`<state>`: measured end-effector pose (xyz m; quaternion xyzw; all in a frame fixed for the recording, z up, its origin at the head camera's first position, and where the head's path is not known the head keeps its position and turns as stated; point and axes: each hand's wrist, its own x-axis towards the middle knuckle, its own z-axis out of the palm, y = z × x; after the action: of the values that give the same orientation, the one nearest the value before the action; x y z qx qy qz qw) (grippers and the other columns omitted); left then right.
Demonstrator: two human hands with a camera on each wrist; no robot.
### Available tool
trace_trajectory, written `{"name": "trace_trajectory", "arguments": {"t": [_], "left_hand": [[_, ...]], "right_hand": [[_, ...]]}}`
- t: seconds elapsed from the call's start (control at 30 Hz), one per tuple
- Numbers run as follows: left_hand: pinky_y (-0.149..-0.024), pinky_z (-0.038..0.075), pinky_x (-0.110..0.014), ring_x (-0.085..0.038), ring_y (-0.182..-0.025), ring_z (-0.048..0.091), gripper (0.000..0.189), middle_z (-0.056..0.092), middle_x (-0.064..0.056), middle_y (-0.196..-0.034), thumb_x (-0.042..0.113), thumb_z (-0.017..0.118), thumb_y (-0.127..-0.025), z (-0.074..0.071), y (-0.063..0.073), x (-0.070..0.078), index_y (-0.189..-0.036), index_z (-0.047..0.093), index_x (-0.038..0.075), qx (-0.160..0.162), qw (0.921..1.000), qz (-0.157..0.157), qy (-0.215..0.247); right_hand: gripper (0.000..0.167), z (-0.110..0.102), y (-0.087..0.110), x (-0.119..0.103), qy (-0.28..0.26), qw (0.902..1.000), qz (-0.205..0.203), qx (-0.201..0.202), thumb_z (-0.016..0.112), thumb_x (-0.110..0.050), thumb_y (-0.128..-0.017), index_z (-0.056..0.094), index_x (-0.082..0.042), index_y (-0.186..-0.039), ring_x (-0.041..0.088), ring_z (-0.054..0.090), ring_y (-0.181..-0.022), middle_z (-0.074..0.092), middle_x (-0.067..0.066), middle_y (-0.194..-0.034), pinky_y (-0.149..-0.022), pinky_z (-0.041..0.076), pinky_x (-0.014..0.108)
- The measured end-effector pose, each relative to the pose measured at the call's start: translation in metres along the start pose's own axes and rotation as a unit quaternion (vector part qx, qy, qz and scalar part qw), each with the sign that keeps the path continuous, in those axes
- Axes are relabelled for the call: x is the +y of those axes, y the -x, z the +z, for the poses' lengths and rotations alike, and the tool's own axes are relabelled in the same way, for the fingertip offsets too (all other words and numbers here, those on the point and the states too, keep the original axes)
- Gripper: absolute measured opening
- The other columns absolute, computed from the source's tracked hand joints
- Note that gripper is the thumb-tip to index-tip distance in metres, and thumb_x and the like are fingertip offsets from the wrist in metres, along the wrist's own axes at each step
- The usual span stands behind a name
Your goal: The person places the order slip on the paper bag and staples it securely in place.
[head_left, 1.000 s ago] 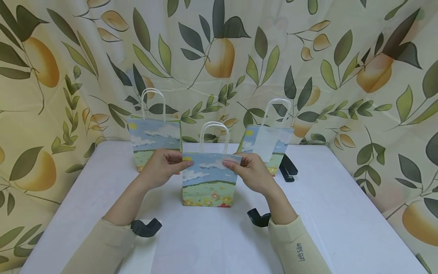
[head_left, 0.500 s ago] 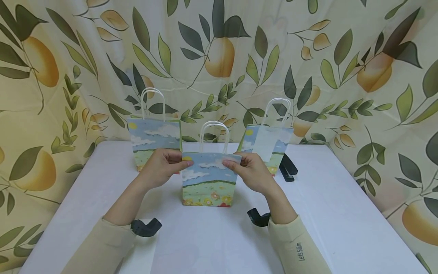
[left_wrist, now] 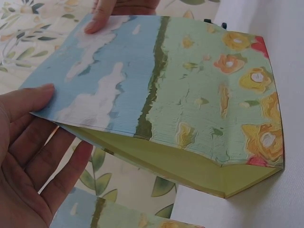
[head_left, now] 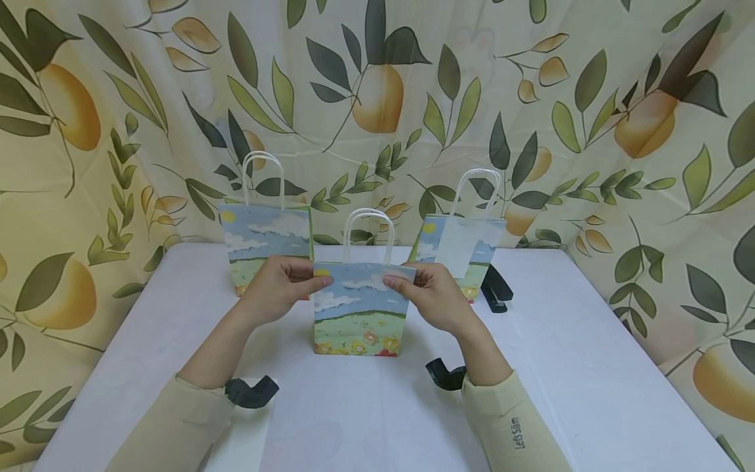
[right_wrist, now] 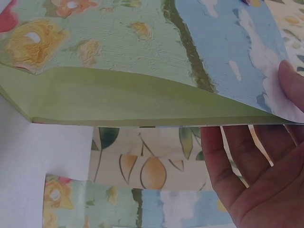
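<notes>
A small paper gift bag (head_left: 360, 314) with a painted sky, meadow and flowers stands upright mid-table, its white handles (head_left: 369, 229) raised. My left hand (head_left: 280, 288) pinches its upper left edge, thumb in front and fingers behind. At the upper right edge my right hand (head_left: 439, 295) pinches it the same way. In the left wrist view the bag (left_wrist: 190, 85) shows its pale green side, folded inward; the left thumb (left_wrist: 35, 102) lies on the sky print. The right wrist view shows the right fingers (right_wrist: 247, 156) under the bag's far panel.
Behind stand two matching bags, one at the left (head_left: 265, 229) and one at the right (head_left: 427, 246) with a white paper (head_left: 457, 246) on its front. A black stapler (head_left: 497, 288) lies beside the right one. Another white sheet (head_left: 238, 439) lies near the left sleeve. A patterned curtain hangs behind.
</notes>
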<state>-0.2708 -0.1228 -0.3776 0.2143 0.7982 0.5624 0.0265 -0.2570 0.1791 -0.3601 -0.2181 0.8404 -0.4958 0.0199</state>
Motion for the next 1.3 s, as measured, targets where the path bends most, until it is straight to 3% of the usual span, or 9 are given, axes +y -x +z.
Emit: {"name": "trace_trajectory", "arguments": {"t": [0.33,0.5,0.67,0.93,1.2,1.3], "left_hand": [[-0.054,0.027,-0.029,-0.012,-0.059,0.038,0.035,0.039,0.004,-0.061,0.023,0.078,-0.094,-0.0003,-0.0001,-0.0005,-0.070,0.062,0.002,0.001,1.0000,0.000,-0.001],[-0.053,0.025,-0.029,-0.011,-0.057,0.033,0.038,0.035,0.004,-0.060,0.023,0.078,-0.094,-0.0004,0.0000,-0.0009,-0.072,0.061,-0.002,0.000,1.0000,0.000,0.000],[-0.052,0.025,-0.028,-0.011,-0.056,0.032,0.035,0.034,0.004,-0.060,0.023,0.078,-0.094,-0.0003,0.0001,-0.0004,-0.069,0.061,0.004,0.000,1.0000,0.001,0.002],[-0.053,0.027,-0.029,-0.011,-0.058,0.036,0.035,0.040,0.005,-0.061,0.022,0.078,-0.094,-0.0003,-0.0001,-0.0003,-0.075,0.064,-0.004,-0.001,1.0000,-0.001,0.004],[-0.053,0.024,-0.028,-0.011,-0.057,0.031,0.040,0.032,0.004,-0.060,0.023,0.078,-0.094,-0.0001,0.0000,-0.0014,-0.066,0.057,0.005,-0.001,1.0000,0.007,0.006],[-0.054,0.025,-0.029,-0.011,-0.057,0.032,0.038,0.034,0.004,-0.060,0.022,0.078,-0.095,-0.0005,-0.0003,-0.0012,-0.068,0.059,0.002,-0.003,0.9999,0.010,0.006]], "right_hand": [[0.023,0.0000,-0.0004,0.0010,0.000,1.0000,0.000,-0.001,0.067,-0.022,-0.102,0.078,-0.007,-0.116,0.018,0.071,-0.097,0.080,0.009,-0.109,-0.087,0.055,0.036],[0.022,0.0001,-0.0006,0.0024,-0.002,1.0000,-0.001,-0.001,0.067,-0.021,-0.102,0.078,-0.007,-0.116,0.017,0.070,-0.095,0.080,0.008,-0.108,-0.085,0.055,0.032],[0.022,-0.0002,-0.0005,0.0017,-0.001,1.0000,-0.001,-0.002,0.067,-0.021,-0.102,0.078,-0.007,-0.116,0.016,0.069,-0.093,0.080,0.008,-0.108,-0.084,0.054,0.031],[0.022,-0.0004,-0.0003,0.0010,-0.003,1.0000,-0.001,-0.002,0.067,-0.021,-0.103,0.079,-0.008,-0.115,0.015,0.068,-0.092,0.080,0.006,-0.108,-0.083,0.054,0.031],[0.021,-0.0001,-0.0007,0.0010,-0.005,1.0000,-0.007,-0.004,0.067,-0.021,-0.103,0.079,-0.008,-0.115,0.016,0.069,-0.093,0.080,0.007,-0.107,-0.083,0.055,0.032],[0.021,-0.0002,-0.0009,0.0009,-0.005,1.0000,-0.002,-0.004,0.067,-0.022,-0.103,0.079,-0.009,-0.115,0.015,0.069,-0.094,0.080,0.006,-0.107,-0.085,0.055,0.033]]}}
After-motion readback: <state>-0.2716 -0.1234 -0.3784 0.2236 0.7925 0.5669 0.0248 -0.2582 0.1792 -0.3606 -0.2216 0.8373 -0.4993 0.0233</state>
